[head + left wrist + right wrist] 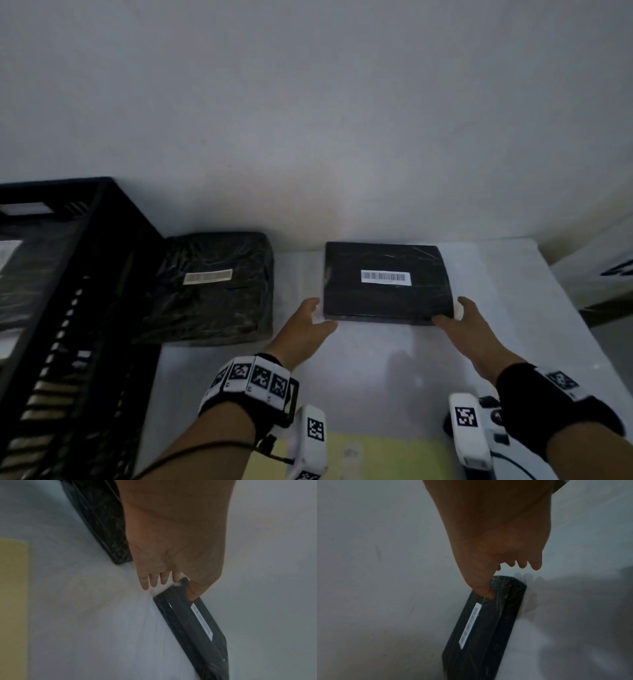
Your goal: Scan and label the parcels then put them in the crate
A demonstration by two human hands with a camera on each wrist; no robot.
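A flat black parcel point(385, 298) with a white barcode label point(386, 277) lies on the white table, right of centre. My left hand point(320, 313) holds its near left corner; in the left wrist view the thumb lies on top of the parcel point(188, 628) and the fingers point(149, 580) reach under its edge. My right hand point(450, 313) holds the near right corner, thumb on top of the parcel point(488, 628) and fingers point(527, 564) beside its right edge. A second, wrinkled black parcel point(212, 291) lies to the left. The black crate point(85, 274) stands at the far left.
Another wrapped parcel point(17, 284) lies inside the crate. A pale yellow sheet point(359, 455) lies at the table's near edge. A black device point(493, 416) sits near my right wrist. A white wall stands close behind the parcels, and the table's edge point(548, 308) runs along the right.
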